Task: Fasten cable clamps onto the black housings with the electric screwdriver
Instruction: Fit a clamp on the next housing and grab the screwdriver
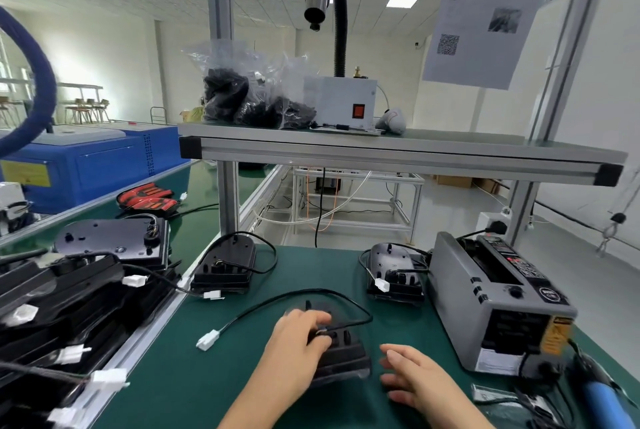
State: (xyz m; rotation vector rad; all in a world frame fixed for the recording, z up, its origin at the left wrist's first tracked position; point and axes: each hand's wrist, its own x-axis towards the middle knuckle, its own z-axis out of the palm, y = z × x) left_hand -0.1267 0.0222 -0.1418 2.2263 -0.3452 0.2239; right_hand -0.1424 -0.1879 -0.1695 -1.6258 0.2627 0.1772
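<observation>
A black housing [341,356] lies on the green mat in front of me, blurred by motion. Its black cable loops over it and ends in a white connector [208,340] at the left. My left hand [298,335] rests on top of the housing, fingers curled over its upper face. My right hand [412,376] hovers just right of the housing, fingers spread, holding nothing. Two more housings stand further back, one at the left [225,269] and one at the right [394,272]. The blue-handled electric screwdriver [602,401] lies at the lower right.
A grey tape dispenser [498,304] stands to the right. A pile of housings with white plugs [62,307] fills the left conveyor. An aluminium shelf [381,151] crosses overhead with bags of black parts [256,96] and a white box [341,103].
</observation>
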